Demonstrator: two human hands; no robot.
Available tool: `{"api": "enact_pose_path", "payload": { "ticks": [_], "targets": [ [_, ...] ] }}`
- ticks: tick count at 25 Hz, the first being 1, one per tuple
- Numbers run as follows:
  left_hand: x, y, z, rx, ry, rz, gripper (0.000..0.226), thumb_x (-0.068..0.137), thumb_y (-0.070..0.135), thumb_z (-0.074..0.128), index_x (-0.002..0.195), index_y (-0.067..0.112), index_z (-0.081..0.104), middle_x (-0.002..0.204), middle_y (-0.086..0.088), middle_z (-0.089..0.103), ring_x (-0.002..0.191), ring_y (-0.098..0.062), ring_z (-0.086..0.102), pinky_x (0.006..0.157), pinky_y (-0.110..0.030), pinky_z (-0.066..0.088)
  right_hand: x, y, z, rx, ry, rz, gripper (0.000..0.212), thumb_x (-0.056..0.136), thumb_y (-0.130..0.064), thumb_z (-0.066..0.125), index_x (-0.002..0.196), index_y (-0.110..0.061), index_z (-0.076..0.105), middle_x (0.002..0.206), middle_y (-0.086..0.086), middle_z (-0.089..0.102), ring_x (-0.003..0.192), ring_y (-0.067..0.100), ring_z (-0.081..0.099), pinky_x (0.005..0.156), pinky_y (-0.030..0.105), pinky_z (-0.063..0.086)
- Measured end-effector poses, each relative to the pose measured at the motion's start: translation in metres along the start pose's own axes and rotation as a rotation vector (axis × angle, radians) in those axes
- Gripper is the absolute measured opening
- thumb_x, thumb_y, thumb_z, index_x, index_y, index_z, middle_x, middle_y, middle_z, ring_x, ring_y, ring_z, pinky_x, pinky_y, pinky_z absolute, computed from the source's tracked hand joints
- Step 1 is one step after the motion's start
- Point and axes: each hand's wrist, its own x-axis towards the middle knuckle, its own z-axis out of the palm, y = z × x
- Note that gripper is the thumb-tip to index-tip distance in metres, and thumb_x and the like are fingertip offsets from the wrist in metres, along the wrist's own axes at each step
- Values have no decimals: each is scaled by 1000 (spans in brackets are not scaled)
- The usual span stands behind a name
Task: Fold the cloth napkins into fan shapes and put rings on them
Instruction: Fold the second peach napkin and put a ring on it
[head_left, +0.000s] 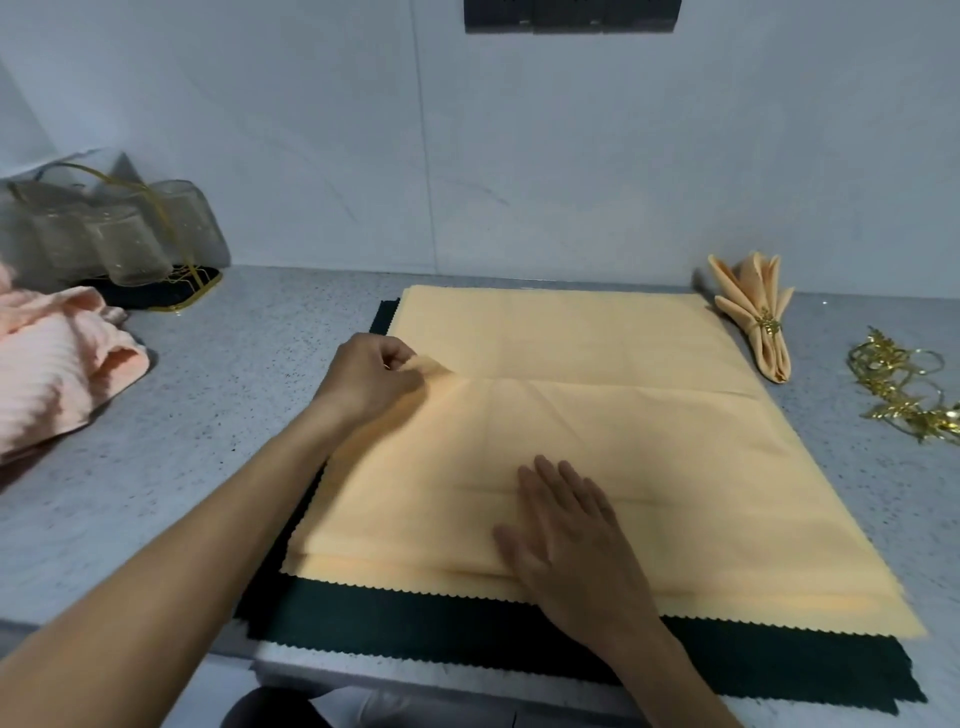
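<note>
A stack of pale yellow cloth napkins (597, 426) lies flat on the counter, over dark green napkins (467, 639) whose zigzag edges stick out at the front and left. My left hand (371, 376) pinches the top yellow napkin at its left edge and lifts a small fold of it. My right hand (566, 535) lies flat on the near part of the stack, fingers straight. At the back right lies a yellow fan-folded napkin (756, 312) with a gold ring (768, 326) around it. Loose gold napkin rings (904, 382) lie at the far right.
Upturned drinking glasses (114, 234) stand on a dark gold-wired rack at the back left. A pink ribbed towel (52, 369) is bunched at the left edge. A grey speckled counter (197, 415) runs to a pale wall; its front edge is just below the green napkins.
</note>
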Motion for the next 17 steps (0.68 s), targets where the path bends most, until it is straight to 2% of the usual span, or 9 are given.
{"api": "enact_pose_path", "payload": {
  "ticks": [1, 2, 3, 5, 7, 10, 11, 14, 17],
  "targets": [
    [-20, 12, 9, -21, 24, 82, 4, 82, 16, 75, 78, 16, 74, 76, 1, 71, 68, -15, 63, 64, -27, 50, -2, -3, -8, 252, 71, 65, 57, 99, -53, 42, 151, -31, 30, 157, -10, 30, 144, 6, 27, 117, 25, 23],
    [-41, 23, 19, -23, 32, 180, 4, 83, 19, 75, 79, 18, 74, 77, 3, 72, 69, -13, 63, 66, -27, 50, -1, -6, -18, 528, 153, 152, 44, 97, -51, 51, 138, -35, 46, 143, -11, 51, 128, 3, 47, 103, 22, 38],
    [-63, 31, 33, 12, 46, 309, 4, 84, 18, 74, 80, 19, 74, 78, 6, 72, 72, -12, 62, 70, -29, 49, 1, -6, -27, 781, 225, 263, 31, 95, -50, 54, 123, -36, 56, 124, -9, 66, 111, 4, 59, 88, 22, 45],
    [-101, 38, 62, 201, 76, 578, 8, 83, 16, 66, 84, 22, 72, 83, 9, 69, 76, -11, 60, 74, -33, 46, 8, -2, -45, 984, 228, 415, 31, 95, -56, 50, 108, -30, 60, 94, 0, 74, 86, 18, 69, 69, 30, 47],
    [-124, 32, 84, 331, 77, 730, 14, 81, 16, 58, 86, 21, 70, 85, 7, 67, 75, -15, 57, 72, -32, 40, 11, -1, -56, 1004, 101, 472, 29, 94, -50, 56, 107, -24, 60, 88, 8, 70, 67, 26, 69, 56, 31, 46],
    [-139, 20, 95, 367, 22, 813, 8, 86, 16, 60, 86, 18, 68, 83, 4, 66, 71, -18, 55, 68, -30, 33, 10, 0, -54, 788, -34, 451, 17, 86, -17, 67, 103, -19, 65, 75, 7, 66, 53, 17, 62, 49, 27, 47],
    [-142, 14, 93, 374, -8, 810, 7, 88, 20, 62, 90, 19, 68, 86, 5, 67, 75, -18, 57, 69, -31, 35, 9, 1, -52, 724, -49, 431, 17, 84, -10, 65, 99, -18, 67, 71, 6, 66, 52, 14, 60, 49, 27, 47],
    [-152, -17, 58, 377, -42, 706, 25, 86, 38, 62, 105, 24, 70, 107, 11, 68, 96, -14, 60, 79, -33, 45, 10, 4, -45, 670, -14, 391, 17, 84, -3, 61, 86, -15, 72, 63, 3, 63, 54, 16, 57, 52, 29, 46],
    [-164, -61, 1, 369, -40, 578, 37, 89, 50, 58, 110, 24, 74, 117, 13, 67, 106, -9, 58, 89, -28, 46, 12, 5, -38, 651, 6, 383, 21, 87, -1, 56, 85, -14, 72, 58, 4, 59, 47, 16, 53, 49, 28, 44]
  ]
}}
